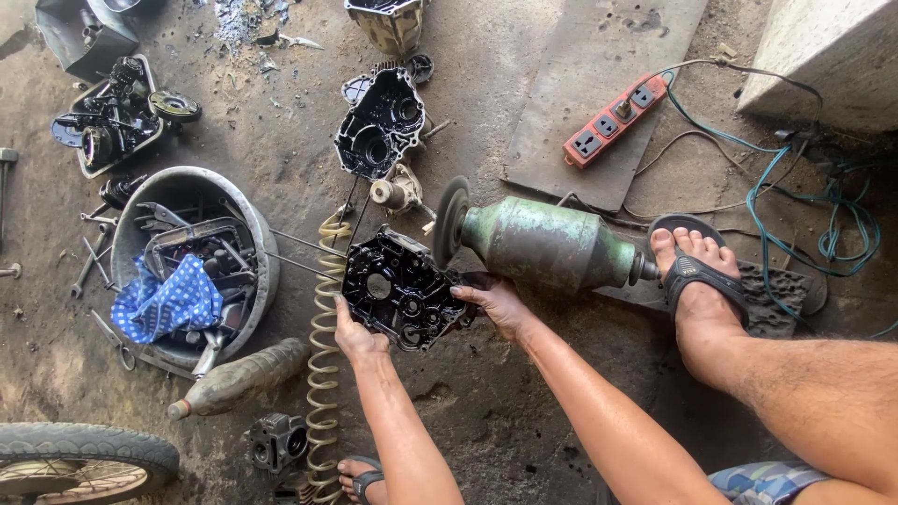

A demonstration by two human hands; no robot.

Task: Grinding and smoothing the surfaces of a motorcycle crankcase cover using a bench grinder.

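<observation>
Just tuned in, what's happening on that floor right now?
A person sitting on the concrete floor holds a black engine crankcase half with both hands, left hand at its lower edge, right hand at its right side. Its upper right edge sits at the wheel of a green bench grinder, and a sandalled foot rests at the grinder's far end. A basin of parts lies to the left.

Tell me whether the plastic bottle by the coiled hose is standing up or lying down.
Lying down. The dusty plastic bottle rests on its side on the concrete floor, cap end pointing lower left, just left of the yellowish coiled hose.
</observation>
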